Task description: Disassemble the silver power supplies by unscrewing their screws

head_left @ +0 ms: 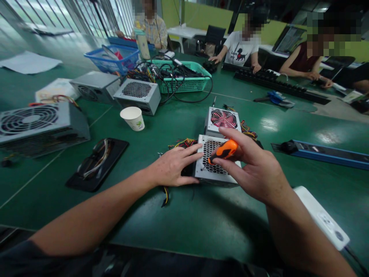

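A grey computer power supply (208, 174) with a perforated fan grille lies on the green table in front of me. My left hand (172, 167) presses flat against its left side, fingers stretched out. My right hand (250, 165) pinches an orange-handled screwdriver (224, 151) whose tip points down onto the grille. Behind it stands a second power supply (223, 120) with a red fan. Coloured wires (184, 144) spill from the near unit's left side.
More power supplies (37, 124) (137, 95), a paper cup (133, 117), a black tray of cables (96, 163), green and blue baskets (187, 82), a blue power strip (328, 153) and a white one (323, 217) lie around. Three people sit at the far side.
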Available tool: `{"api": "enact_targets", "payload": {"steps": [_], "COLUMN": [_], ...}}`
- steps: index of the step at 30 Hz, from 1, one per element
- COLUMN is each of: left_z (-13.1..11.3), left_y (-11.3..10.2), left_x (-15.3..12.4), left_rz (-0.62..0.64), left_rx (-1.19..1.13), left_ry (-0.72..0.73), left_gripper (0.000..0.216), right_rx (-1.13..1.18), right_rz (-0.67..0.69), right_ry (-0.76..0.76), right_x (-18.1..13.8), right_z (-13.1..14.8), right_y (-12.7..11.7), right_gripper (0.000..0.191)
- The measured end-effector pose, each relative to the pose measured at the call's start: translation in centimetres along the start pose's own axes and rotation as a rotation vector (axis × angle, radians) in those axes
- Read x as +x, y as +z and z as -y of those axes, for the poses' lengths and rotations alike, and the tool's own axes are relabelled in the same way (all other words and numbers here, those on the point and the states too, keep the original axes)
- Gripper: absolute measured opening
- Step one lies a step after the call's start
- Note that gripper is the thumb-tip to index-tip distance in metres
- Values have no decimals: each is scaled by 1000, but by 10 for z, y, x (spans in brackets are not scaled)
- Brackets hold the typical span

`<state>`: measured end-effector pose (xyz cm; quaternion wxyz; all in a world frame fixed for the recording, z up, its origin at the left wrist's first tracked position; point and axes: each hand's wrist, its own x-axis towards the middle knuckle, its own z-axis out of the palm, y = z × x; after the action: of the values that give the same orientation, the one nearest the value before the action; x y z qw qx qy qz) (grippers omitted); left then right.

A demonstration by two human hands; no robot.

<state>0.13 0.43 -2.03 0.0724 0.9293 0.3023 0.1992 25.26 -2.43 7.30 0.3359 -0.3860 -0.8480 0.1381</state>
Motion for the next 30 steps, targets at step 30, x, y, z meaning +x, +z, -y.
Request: {"api": "enact_targets", "payload": {"steps": [30], "left_z": [2], "left_y": [2], "left_x": [-1], "left_rz": [-59], "left_rx": [15], "left_ry": [42], "left_gripper": [80], "right_rx": [31], "right_rz": [-185], "right_ry": [52], "right_x": [0], "right_z": [1], "right_y": [-29], "right_gripper": [60]}}
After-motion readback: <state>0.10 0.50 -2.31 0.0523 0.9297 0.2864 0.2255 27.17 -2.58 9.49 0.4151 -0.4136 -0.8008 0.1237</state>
